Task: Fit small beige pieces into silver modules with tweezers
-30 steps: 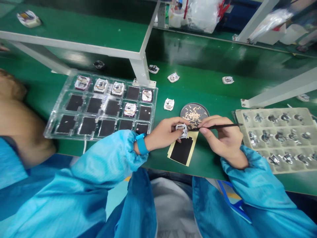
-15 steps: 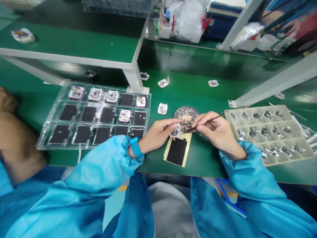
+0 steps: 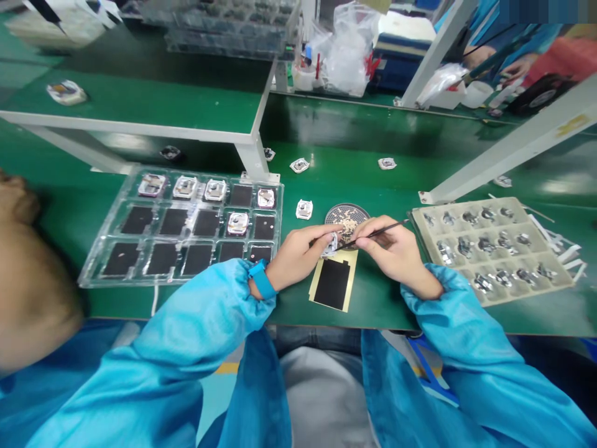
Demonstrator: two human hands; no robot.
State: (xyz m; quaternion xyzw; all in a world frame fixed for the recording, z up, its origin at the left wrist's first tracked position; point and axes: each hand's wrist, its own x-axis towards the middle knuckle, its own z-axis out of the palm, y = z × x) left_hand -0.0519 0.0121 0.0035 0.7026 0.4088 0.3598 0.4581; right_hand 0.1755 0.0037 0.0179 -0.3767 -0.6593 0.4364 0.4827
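Note:
My left hand (image 3: pixel 298 252) pinches a small white housing (image 3: pixel 331 244) by its edges. In my right hand (image 3: pixel 388 249) is a thin dark tool, probably tweezers (image 3: pixel 390 228), its tip at the housing's right side. Just behind my fingers stands a round grey dish (image 3: pixel 347 208) with many small beige pieces. A black rectangular sheet on yellow backing (image 3: pixel 332 284) lies below the housing, near the table's front edge. Another white housing (image 3: pixel 305 210) rests on the green table behind my left hand.
On the left, a clear tray (image 3: pixel 88 264) holds several white housings and black pads. A beige tray (image 3: pixel 566 274) of small metallic parts sits right. Shelf legs (image 3: pixel 253 157) rise behind. Another person's arm (image 3: pixel 35 280) is at far left.
My right hand has come slightly closer to my left, and the tool now overlaps the housing. The whole view has shifted a little. My left hand still grips the housing.

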